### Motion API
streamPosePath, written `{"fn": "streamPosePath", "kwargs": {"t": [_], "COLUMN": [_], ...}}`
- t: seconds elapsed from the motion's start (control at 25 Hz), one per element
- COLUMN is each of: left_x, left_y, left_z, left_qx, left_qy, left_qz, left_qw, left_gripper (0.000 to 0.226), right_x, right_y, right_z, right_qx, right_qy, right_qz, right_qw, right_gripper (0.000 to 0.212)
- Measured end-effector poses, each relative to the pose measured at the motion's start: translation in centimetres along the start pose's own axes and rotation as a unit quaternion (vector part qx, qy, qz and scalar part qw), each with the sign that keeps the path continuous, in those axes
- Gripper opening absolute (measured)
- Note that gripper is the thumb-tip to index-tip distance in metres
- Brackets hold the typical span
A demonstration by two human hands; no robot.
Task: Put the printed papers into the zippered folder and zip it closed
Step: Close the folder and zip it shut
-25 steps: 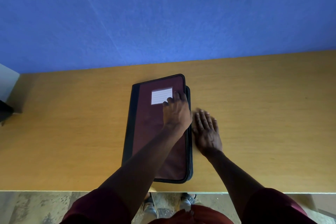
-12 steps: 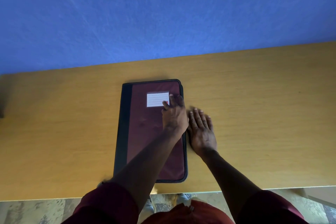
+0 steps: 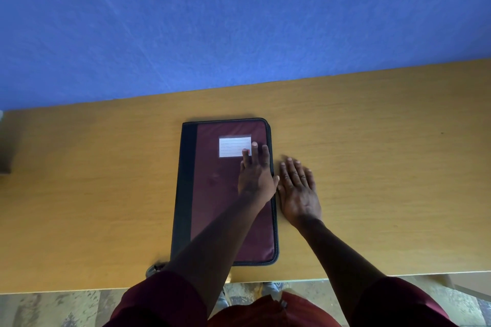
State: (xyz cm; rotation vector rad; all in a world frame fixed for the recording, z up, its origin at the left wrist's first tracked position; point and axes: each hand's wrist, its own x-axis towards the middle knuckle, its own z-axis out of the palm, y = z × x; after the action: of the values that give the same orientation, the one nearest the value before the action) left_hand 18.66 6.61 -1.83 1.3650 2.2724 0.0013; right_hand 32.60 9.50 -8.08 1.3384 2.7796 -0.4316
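Observation:
A maroon zippered folder (image 3: 212, 194) with a black spine and a white lined label (image 3: 233, 146) lies closed on the wooden table (image 3: 372, 167), its long side running away from me. My left hand (image 3: 256, 175) rests flat on the cover near the right edge, fingertips touching the label. Flat on the table, my right hand (image 3: 299, 191) lies just right of the folder's zipper edge, fingers spread. No printed papers are visible outside the folder.
A blue wall (image 3: 239, 21) rises behind the table. The table's near edge (image 3: 79, 291) runs close to my body, with patterned floor and shoes below. A dark object (image 3: 4, 146) sits at the far left edge.
The folder has straightened so it lies square to the table edge. Both hands stay in place, the left on the cover and the right beside it.

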Motion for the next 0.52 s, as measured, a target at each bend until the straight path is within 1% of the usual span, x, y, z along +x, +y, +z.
{"fn": "streamPosePath", "kwargs": {"t": [0.08, 0.2, 0.36, 0.44, 0.52], "left_x": [-0.8, -2.0, -3.9, -5.1, -6.5], "left_y": [-0.9, -2.4, -4.3, -5.6, -7.2], "left_z": [0.5, 1.2, 2.5, 3.2, 3.8], "left_qx": [-0.008, 0.017, 0.032, 0.035, 0.044], "left_qy": [0.009, 0.031, 0.040, 0.040, 0.041], "left_qz": [0.023, 0.049, 0.060, 0.060, 0.065], "left_qw": [1.000, 0.998, 0.997, 0.997, 0.996], "left_gripper": [0.091, 0.090, 0.086, 0.084, 0.082], "right_x": [-0.1, -0.1, -0.2, -0.3, -0.7], "right_y": [0.0, 0.0, -1.3, -2.8, -4.2], "right_z": [-0.1, -0.4, -1.2, -1.6, -2.0], "right_qx": [0.007, 0.010, 0.019, 0.076, 0.145], "right_qy": [0.002, -0.007, -0.033, -0.036, -0.022], "right_qz": [-0.005, -0.009, 0.019, 0.055, 0.085], "right_qw": [1.000, 1.000, 0.999, 0.995, 0.985], "right_gripper": [0.060, 0.060, 0.062, 0.062, 0.059]}}
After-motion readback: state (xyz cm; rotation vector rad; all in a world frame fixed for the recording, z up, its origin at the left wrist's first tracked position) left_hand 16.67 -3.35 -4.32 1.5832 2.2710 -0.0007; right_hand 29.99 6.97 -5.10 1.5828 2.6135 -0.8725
